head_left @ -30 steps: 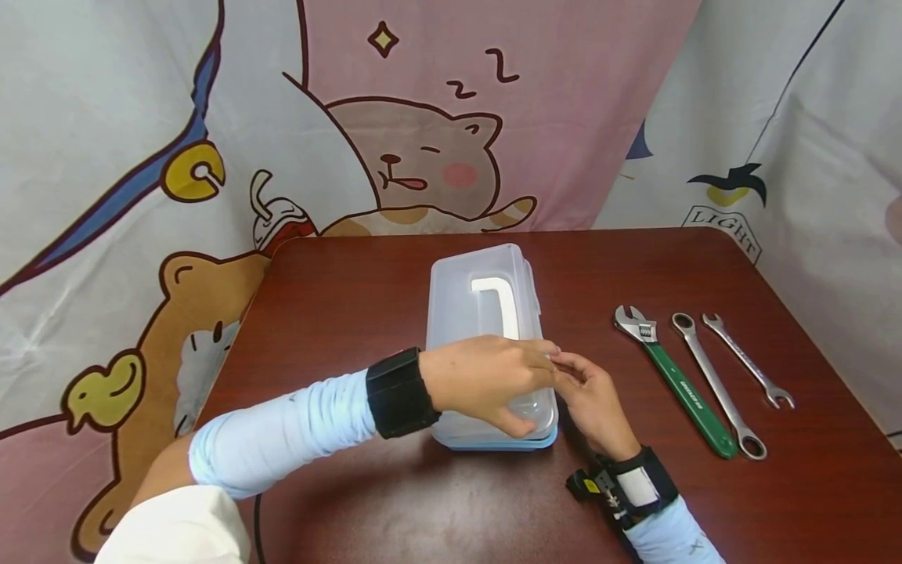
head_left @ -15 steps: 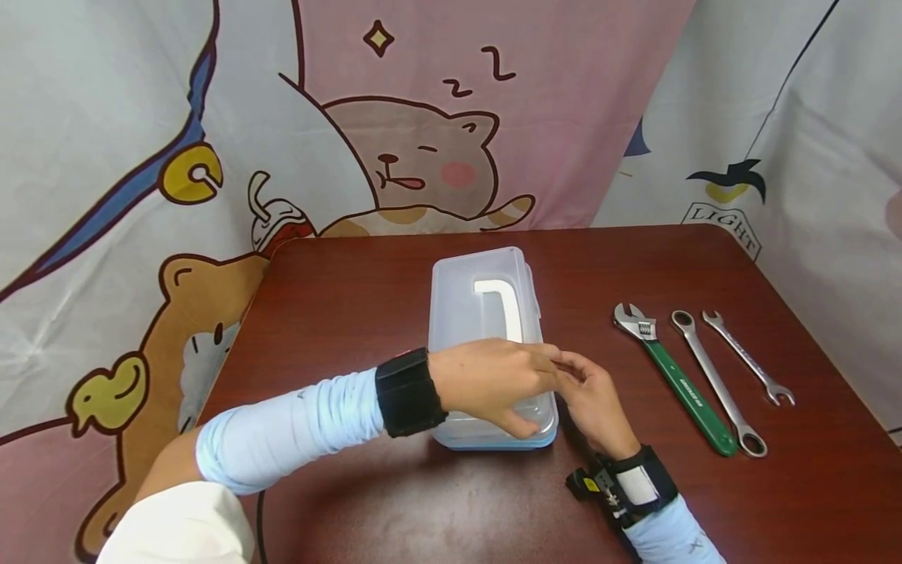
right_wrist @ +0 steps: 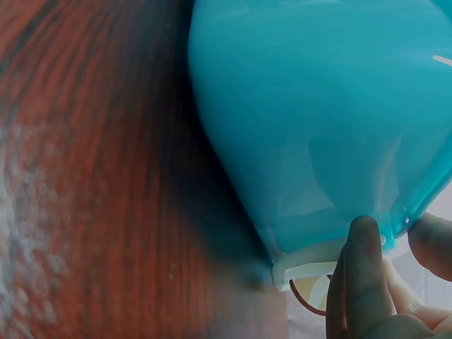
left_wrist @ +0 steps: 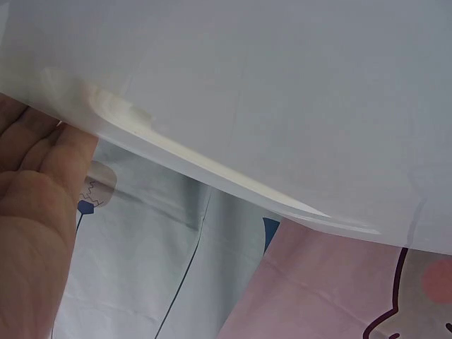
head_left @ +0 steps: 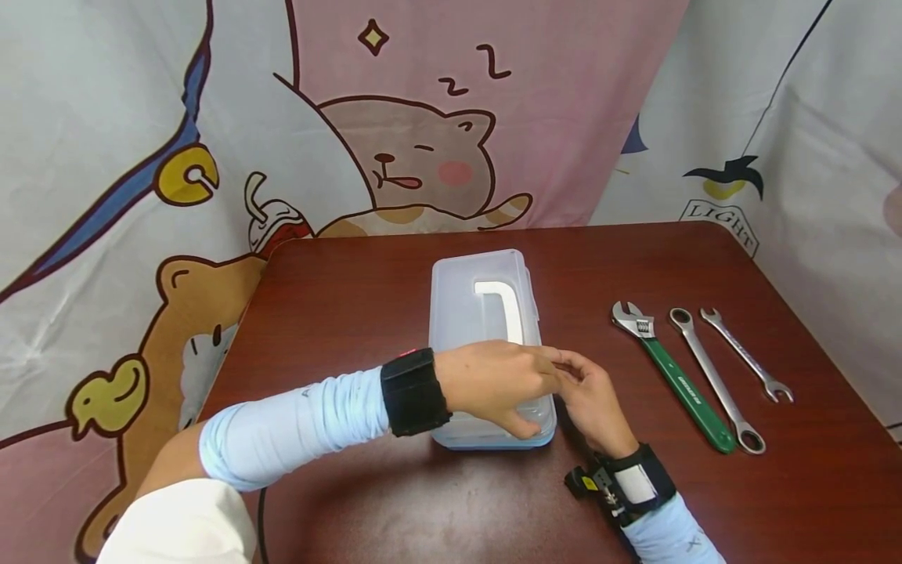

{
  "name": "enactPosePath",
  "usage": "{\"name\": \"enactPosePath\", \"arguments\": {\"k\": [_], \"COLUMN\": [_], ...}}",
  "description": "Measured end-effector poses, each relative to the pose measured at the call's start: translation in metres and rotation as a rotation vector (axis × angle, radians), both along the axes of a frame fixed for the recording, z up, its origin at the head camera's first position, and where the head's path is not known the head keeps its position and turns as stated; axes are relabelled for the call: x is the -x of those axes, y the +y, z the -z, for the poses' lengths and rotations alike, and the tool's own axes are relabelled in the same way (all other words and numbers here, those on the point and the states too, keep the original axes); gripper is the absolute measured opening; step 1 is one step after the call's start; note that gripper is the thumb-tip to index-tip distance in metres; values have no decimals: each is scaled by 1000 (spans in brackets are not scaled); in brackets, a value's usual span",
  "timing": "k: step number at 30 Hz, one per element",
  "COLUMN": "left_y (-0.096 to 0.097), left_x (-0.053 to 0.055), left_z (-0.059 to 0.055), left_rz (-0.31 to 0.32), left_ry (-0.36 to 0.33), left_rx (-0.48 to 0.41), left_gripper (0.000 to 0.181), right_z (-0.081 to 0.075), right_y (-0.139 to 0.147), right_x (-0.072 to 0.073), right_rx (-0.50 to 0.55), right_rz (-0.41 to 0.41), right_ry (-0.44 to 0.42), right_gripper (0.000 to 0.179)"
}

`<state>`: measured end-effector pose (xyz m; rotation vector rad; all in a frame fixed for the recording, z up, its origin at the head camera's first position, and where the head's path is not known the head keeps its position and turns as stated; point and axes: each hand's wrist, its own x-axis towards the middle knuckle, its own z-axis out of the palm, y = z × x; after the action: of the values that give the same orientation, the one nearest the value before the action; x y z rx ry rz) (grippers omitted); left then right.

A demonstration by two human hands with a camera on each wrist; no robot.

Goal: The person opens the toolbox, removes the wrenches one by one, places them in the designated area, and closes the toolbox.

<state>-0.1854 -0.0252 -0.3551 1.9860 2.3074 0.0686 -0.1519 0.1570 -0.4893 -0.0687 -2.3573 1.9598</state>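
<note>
A storage box (head_left: 465,301) with a clear lid, white handle (head_left: 509,301) and light-blue base stands mid-table. My left hand (head_left: 493,381) lies across the near part of the lid, fingers stretched toward its right edge. In the left wrist view this hand (left_wrist: 35,212) is at the lid's side, its fingertips partly hidden. My right hand (head_left: 595,403) is at the box's right side, close to the left fingertips. In the right wrist view, the right fingers (right_wrist: 364,261) and thumb are at a white latch (right_wrist: 307,261) on the blue base (right_wrist: 282,127), seeming to pinch it near the rim.
To the right lie a green-handled adjustable wrench (head_left: 680,384), a ratcheting combination wrench (head_left: 715,376) and a smaller open-ended wrench (head_left: 747,352). A printed cloth (head_left: 564,117) hangs behind the brown table (head_left: 338,313). A black cable (head_left: 261,525) runs by the left forearm.
The head view has shifted slightly. My left hand has edged a little to the right over the lid; the right hand, box and wrenches look the same.
</note>
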Motion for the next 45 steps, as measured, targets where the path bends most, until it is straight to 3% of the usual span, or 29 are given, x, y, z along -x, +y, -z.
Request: {"name": "enactPosePath", "arguments": {"k": [19,30,45], "left_y": [9,11,13], "left_x": [0,0,-1], "left_z": [6,7,10], "left_rz": [6,-6,21], "left_ry": [34,2,97], "left_rx": [56,70,71], "left_gripper": [51,56,38], "right_z": [-2,0,3], "right_y": [0,0,5], "right_x": [0,0,0], "right_rx": [19,39,80], "right_rz": [-19,-28,-46], "right_ry": [10,17,-13], "right_gripper": [26,28,28]}}
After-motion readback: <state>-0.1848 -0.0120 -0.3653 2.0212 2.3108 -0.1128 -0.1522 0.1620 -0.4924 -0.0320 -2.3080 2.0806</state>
